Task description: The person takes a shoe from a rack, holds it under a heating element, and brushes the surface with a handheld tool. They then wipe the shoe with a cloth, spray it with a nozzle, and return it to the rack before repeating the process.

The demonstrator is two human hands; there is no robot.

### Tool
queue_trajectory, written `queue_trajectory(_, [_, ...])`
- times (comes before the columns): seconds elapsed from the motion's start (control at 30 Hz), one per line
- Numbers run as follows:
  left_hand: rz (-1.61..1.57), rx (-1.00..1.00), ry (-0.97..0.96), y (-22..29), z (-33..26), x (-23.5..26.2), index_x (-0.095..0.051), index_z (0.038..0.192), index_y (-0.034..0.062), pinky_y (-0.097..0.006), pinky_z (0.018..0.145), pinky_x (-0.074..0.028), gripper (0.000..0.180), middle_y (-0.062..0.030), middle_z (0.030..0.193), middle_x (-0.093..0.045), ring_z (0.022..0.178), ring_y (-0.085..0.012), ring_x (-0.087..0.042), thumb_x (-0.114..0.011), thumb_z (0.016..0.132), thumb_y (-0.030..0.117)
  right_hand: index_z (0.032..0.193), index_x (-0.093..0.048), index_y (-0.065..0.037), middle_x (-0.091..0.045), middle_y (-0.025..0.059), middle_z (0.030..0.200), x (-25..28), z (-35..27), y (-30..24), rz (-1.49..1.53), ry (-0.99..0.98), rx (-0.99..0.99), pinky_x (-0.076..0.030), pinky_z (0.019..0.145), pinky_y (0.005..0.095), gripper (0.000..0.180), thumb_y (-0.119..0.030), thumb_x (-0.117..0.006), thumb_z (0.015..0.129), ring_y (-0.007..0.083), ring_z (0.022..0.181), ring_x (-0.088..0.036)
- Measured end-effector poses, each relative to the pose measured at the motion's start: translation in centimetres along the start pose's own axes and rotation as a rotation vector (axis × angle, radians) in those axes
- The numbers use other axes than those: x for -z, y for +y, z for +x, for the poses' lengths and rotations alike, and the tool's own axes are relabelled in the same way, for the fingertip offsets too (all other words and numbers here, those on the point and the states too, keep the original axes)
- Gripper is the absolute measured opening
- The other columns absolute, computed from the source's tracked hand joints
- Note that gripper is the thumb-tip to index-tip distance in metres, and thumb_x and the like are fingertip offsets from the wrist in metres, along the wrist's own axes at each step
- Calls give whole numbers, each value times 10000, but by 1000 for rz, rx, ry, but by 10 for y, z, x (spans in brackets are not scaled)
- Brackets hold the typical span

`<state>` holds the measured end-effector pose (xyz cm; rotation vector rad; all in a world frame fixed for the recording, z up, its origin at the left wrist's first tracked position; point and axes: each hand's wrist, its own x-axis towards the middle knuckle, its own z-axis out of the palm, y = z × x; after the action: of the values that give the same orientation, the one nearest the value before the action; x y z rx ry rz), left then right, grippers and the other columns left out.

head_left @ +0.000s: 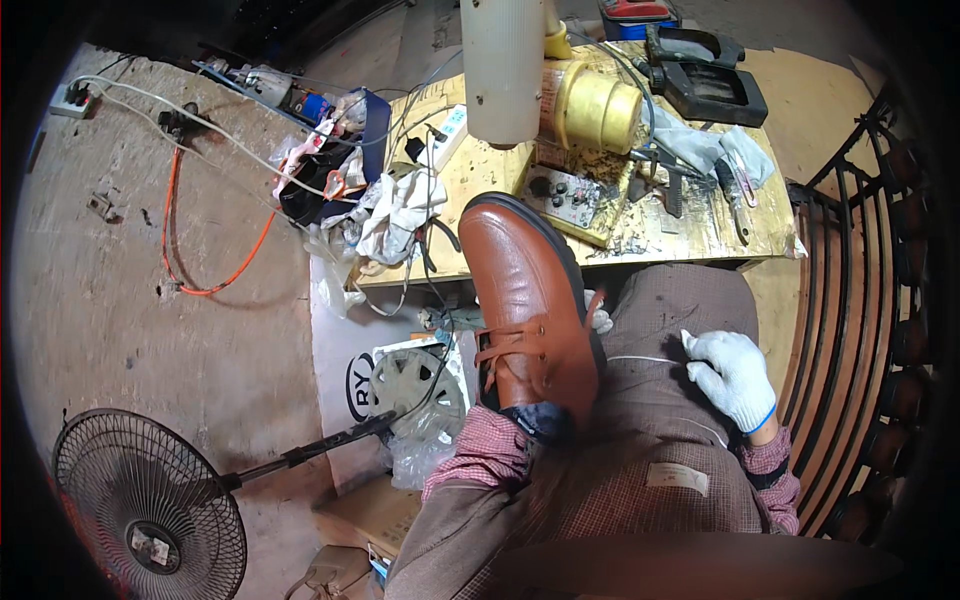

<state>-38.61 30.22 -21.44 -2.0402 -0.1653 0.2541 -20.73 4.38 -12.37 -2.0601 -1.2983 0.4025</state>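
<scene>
A reddish-brown leather lace-up shoe (515, 270) with a dark sole stands toe-up over my lap, its laces loose. My left forearm, in a pink checked sleeve (480, 455), runs up to the shoe's heel end. The shoe hides most of that hand; a bit of white glove (600, 315) shows past its right edge. My right hand (730, 378), in a white knitted glove with a blue cuff edge, rests on the brown apron (640, 430) over my thigh. Its fingers are loosely bent and partly apart, and nothing shows in them.
Ahead is a worktable (480, 220) with a yellow-and-white machine (590, 105), a knobbed control box (565, 195), a utility knife (738, 190) and dark metal frames (705, 85). A fan (150, 510) stands left. A shoe rack (850, 260) lines the right.
</scene>
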Motion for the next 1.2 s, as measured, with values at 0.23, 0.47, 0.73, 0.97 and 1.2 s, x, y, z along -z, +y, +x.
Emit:
queue_trajectory(0.23, [-211, 138, 96, -8, 2, 2, -185, 1658, 128, -625, 1115, -441, 961, -195, 1523, -476, 1285, -443, -553, -459, 965, 735, 1000, -715, -41, -719, 139, 912, -3, -33, 14, -17, 103, -90, -529, 786, 452, 230, -111, -756, 785, 362, 878, -689])
queue_trajectory(0.47, [-417, 269, 149, -33, 49, -21, -171, 1660, 131, -622, 1124, -433, 959, -195, 1538, -454, 1304, -440, -535, -461, 969, 728, 1428, -591, -32, -630, 218, 1401, 5, 6, -2, -21, 145, -38, -498, 1069, 418, 692, -158, -771, 772, 392, 1257, -629])
queue_trajectory(0.73, [-677, 323, 241, -19, 17, 4, -156, 1663, 133, -619, 1133, -422, 956, -195, 1555, -429, 1326, -437, -515, -462, 972, 719, 1442, -540, 8, -685, 150, 1290, -53, 165, 121, 615, 333, -477, -504, 1024, 336, 628, -208, -754, 893, 232, 1159, -660])
queue_trajectory(0.97, [-916, 347, 328, -32, -44, 11, -142, 1665, 135, -616, 1141, -414, 954, -195, 1570, -407, 1346, -434, -496, -464, 976, 711, 1063, -754, -66, -712, -4, 856, -44, 195, 105, 892, 257, -581, -503, 654, 256, 207, -210, -761, 914, 87, 722, -620])
queue_trajectory(1.2, [-1156, 450, 394, -12, 3, 25, -128, 1666, 137, -613, 1149, -405, 952, -196, 1584, -385, 1365, -431, -478, -465, 979, 704, 1120, -768, 6, -758, 79, 1140, 16, 99, -16, 1074, -11, -286, -559, 876, 303, 305, -234, -637, 984, 131, 987, -704])
